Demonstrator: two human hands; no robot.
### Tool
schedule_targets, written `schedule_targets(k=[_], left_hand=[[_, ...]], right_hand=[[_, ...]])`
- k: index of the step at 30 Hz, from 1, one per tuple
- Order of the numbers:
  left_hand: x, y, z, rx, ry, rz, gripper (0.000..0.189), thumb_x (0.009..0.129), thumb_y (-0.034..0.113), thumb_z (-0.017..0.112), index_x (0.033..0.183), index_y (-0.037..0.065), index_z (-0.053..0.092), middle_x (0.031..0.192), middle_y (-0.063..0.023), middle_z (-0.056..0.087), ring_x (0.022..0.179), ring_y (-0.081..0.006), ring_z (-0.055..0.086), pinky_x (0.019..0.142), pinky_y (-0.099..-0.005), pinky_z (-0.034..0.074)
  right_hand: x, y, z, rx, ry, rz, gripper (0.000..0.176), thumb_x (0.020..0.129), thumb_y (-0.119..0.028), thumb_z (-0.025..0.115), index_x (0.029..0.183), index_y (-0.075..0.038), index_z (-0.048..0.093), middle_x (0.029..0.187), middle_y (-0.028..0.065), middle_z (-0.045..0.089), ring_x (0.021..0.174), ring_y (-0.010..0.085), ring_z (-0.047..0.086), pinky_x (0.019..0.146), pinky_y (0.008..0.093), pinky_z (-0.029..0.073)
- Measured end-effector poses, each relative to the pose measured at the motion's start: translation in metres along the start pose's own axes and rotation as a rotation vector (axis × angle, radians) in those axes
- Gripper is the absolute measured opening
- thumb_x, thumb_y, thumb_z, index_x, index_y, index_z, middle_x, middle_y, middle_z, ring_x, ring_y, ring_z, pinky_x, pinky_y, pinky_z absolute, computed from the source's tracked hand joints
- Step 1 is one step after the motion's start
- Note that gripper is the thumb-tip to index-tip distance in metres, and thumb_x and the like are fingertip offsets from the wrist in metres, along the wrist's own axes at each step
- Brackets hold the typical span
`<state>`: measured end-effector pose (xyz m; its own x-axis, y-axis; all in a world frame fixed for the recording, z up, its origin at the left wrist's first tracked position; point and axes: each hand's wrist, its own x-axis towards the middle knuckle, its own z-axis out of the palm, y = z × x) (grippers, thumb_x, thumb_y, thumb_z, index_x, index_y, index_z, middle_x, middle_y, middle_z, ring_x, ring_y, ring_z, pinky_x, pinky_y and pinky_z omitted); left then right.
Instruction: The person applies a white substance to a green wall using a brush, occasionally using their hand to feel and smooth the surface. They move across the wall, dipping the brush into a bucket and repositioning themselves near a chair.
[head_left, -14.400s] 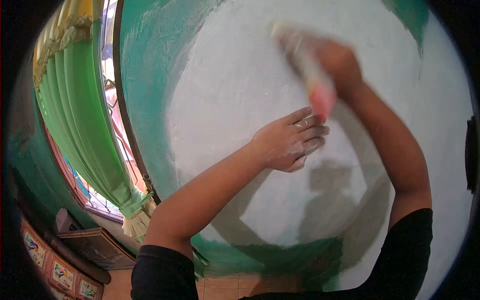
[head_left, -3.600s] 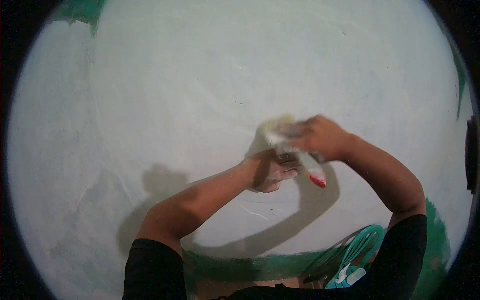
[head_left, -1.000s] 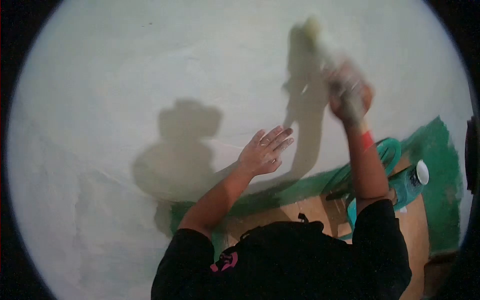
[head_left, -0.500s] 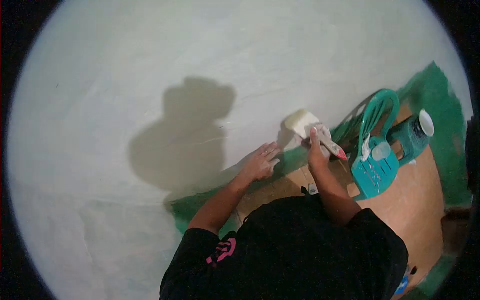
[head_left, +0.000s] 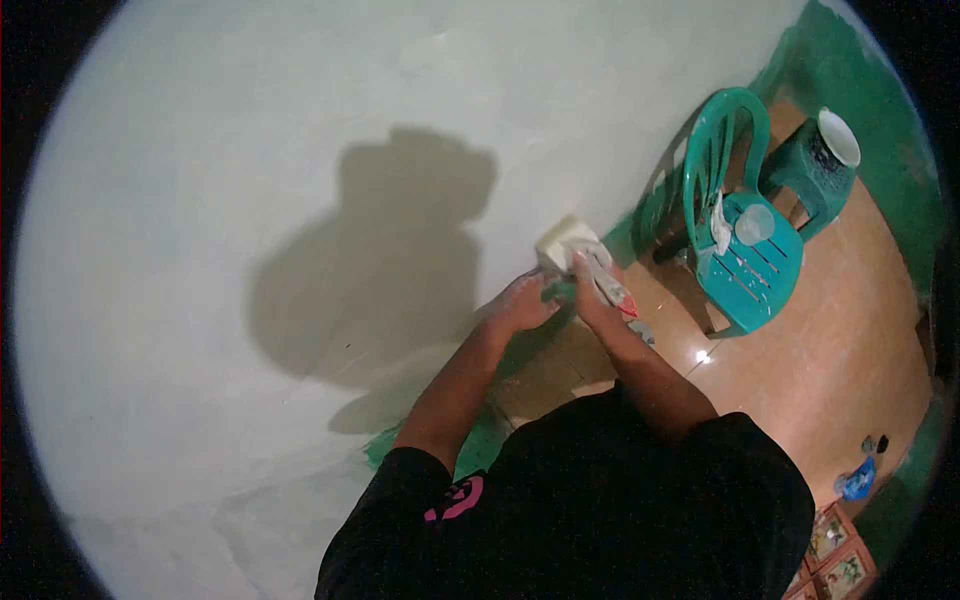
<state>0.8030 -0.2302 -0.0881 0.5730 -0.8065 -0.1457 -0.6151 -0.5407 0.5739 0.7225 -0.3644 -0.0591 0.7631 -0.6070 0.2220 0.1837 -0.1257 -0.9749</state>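
My right hand (head_left: 592, 282) is closed around a handled tool with a broad, cream-coloured head (head_left: 565, 240) and a red handle end (head_left: 628, 308). Whitish paste is smeared over the tool and the fingers. My left hand (head_left: 530, 300) is right beside it, fingers apart and partly hidden near the tool's head, with white residue on the skin. Both hands are close to the pale wall (head_left: 400, 80), just where it meets a green painted band (head_left: 625, 240).
A teal plastic chair (head_left: 765, 270) stands to the right, with a translucent cup (head_left: 754, 225) and a white cloth (head_left: 720, 225) on its seat. Behind it, a green stool (head_left: 825, 190) carries a white-rimmed container (head_left: 838, 138). A blue bag (head_left: 857, 480) lies on the tiled floor (head_left: 800, 400).
My hands have come together, the right one moving left with the tool towards the left one. The view has shifted, so the chair appears higher and more floor shows.
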Motion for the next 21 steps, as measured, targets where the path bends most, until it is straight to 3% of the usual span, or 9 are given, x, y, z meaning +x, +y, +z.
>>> schedule_targets(k=[4, 7, 11, 14, 16, 18, 19, 20, 21], left_hand=[[0.004, -0.008, 0.003, -0.238, 0.006, -0.061, 0.043, 0.078, 0.028, 0.061, 0.112, 0.003, 0.054, 0.109, -0.0219, 0.058, 0.102, -0.0364, 0.055, 0.088, -0.0403, 0.044], [-0.001, -0.026, 0.014, -0.156, -0.057, -0.102, 0.042, 0.079, 0.028, 0.06, 0.113, 0.003, 0.054, 0.108, -0.02, 0.059, 0.098, -0.0326, 0.058, 0.085, -0.0392, 0.045], [0.019, 0.05, -0.018, -0.402, -0.041, -0.359, 0.039, 0.084, 0.026, 0.057, 0.114, 0.001, 0.054, 0.103, -0.0132, 0.062, 0.09, -0.0204, 0.06, 0.081, -0.0343, 0.047], [0.021, 0.022, 0.025, -0.902, -0.057, -0.599, 0.036, 0.084, 0.022, 0.058, 0.113, 0.002, 0.054, 0.099, -0.0085, 0.063, 0.087, -0.0142, 0.058, 0.078, -0.0316, 0.047], [0.03, 0.013, 0.031, -0.757, -0.104, -0.584, 0.035, 0.084, 0.022, 0.059, 0.113, 0.003, 0.054, 0.1, -0.0084, 0.062, 0.088, -0.0157, 0.058, 0.079, -0.0323, 0.047], [0.033, 0.01, 0.03, -0.608, -0.153, -0.566, 0.034, 0.084, 0.021, 0.059, 0.113, 0.004, 0.054, 0.101, -0.0083, 0.062, 0.089, -0.0172, 0.058, 0.079, -0.033, 0.046], [0.035, 0.011, 0.029, -0.581, -0.114, -0.496, 0.034, 0.084, 0.022, 0.059, 0.112, 0.004, 0.054, 0.101, -0.0084, 0.062, 0.089, -0.0177, 0.058, 0.08, -0.0332, 0.046], [0.035, 0.01, 0.028, -0.553, -0.076, -0.423, 0.034, 0.084, 0.023, 0.059, 0.112, 0.004, 0.054, 0.102, -0.0086, 0.062, 0.09, -0.0182, 0.058, 0.08, -0.0335, 0.046], [0.036, 0.009, 0.026, -0.526, -0.036, -0.354, 0.034, 0.084, 0.023, 0.059, 0.112, 0.004, 0.055, 0.102, -0.0087, 0.062, 0.091, -0.0188, 0.057, 0.081, -0.0337, 0.045]], right_hand=[[0.013, -0.07, 0.005, 0.184, -0.129, -0.287, 0.021, 0.087, -0.012, 0.05, 0.1, 0.001, 0.06, 0.094, 0.0132, 0.062, 0.086, 0.0224, 0.061, 0.076, 0.0297, 0.047], [0.016, -0.074, -0.012, 0.153, -0.306, -0.165, 0.023, 0.088, -0.015, 0.048, 0.097, 0.002, 0.06, 0.094, 0.0121, 0.062, 0.087, 0.0224, 0.059, 0.078, 0.0322, 0.046], [0.015, 0.018, -0.032, 0.059, -0.135, -0.188, 0.021, 0.087, -0.012, 0.049, 0.099, 0.002, 0.059, 0.094, 0.0123, 0.061, 0.083, 0.0207, 0.059, 0.075, 0.0323, 0.047], [0.025, -0.005, -0.053, 0.181, -0.144, 0.225, 0.021, 0.088, -0.011, 0.049, 0.103, 0.002, 0.058, 0.097, 0.0135, 0.061, 0.079, 0.0203, 0.061, 0.069, 0.0293, 0.048], [0.048, -0.057, -0.053, 0.145, -0.18, -0.117, 0.027, 0.09, -0.018, 0.05, 0.105, 0.003, 0.058, 0.103, 0.0126, 0.059, 0.079, 0.0207, 0.06, 0.068, 0.0285, 0.049], [0.046, -0.054, -0.038, 0.73, -0.213, -0.248, 0.031, 0.09, -0.022, 0.053, 0.108, 0.002, 0.057, 0.106, 0.0112, 0.059, 0.084, 0.0206, 0.06, 0.074, 0.0296, 0.049], [0.043, -0.076, -0.055, 0.606, -0.431, 0.104, 0.044, 0.085, -0.031, 0.059, 0.111, 0.003, 0.055, 0.108, 0.0143, 0.058, 0.091, 0.0224, 0.058, 0.081, 0.0331, 0.047], [0.04, -0.055, -0.032, 0.903, -0.38, -0.128, 0.044, 0.085, -0.027, 0.058, 0.115, 0.005, 0.051, 0.108, 0.0142, 0.058, 0.095, 0.0227, 0.056, 0.085, 0.034, 0.045], [0.046, -0.05, -0.042, 0.423, -0.517, -0.283, 0.038, 0.086, -0.023, 0.056, 0.111, 0.005, 0.053, 0.107, 0.0143, 0.058, 0.096, 0.0239, 0.056, 0.085, 0.0337, 0.045]])
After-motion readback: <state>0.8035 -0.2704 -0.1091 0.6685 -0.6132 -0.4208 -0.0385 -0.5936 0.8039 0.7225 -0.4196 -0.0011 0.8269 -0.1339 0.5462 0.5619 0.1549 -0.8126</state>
